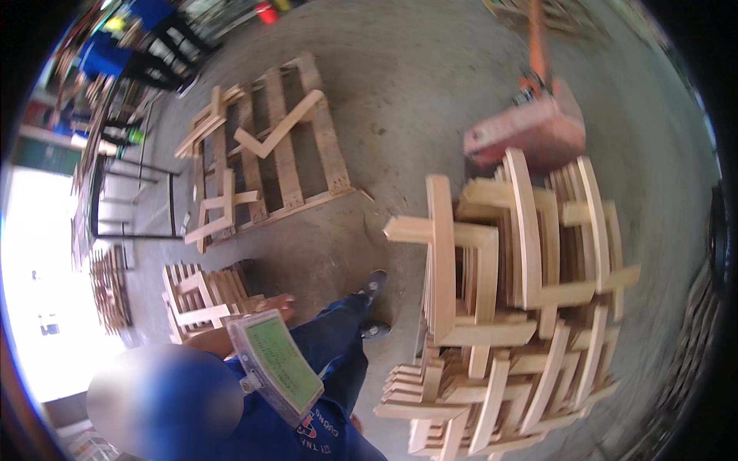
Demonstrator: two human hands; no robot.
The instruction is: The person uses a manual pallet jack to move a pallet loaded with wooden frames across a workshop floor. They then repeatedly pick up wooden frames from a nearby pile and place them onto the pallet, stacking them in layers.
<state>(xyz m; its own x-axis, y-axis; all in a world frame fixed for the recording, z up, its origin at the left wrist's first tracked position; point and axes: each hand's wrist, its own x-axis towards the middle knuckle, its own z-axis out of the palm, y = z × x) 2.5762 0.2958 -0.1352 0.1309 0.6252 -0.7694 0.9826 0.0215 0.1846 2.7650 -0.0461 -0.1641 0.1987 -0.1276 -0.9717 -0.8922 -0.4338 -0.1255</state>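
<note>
The frames [442, 261] stacked on the floor [415, 84] are pale cream to honey yellow, with darker tan down in their gaps. The floor is dull grey, mottled with brownish patches. The pallet [327, 146] is weathered grey-brown, its slats striped against grey; the angled piece [288, 127] across its right edge is lighter yellow. The pallet jack [530, 127] is faded pinkish red, its handle [538, 46] orange. Trousers [330, 353] are deep blue, shoes [373, 284] dark, the badge card [284, 361] light green. The bucket [266, 11] is bright red.
</note>
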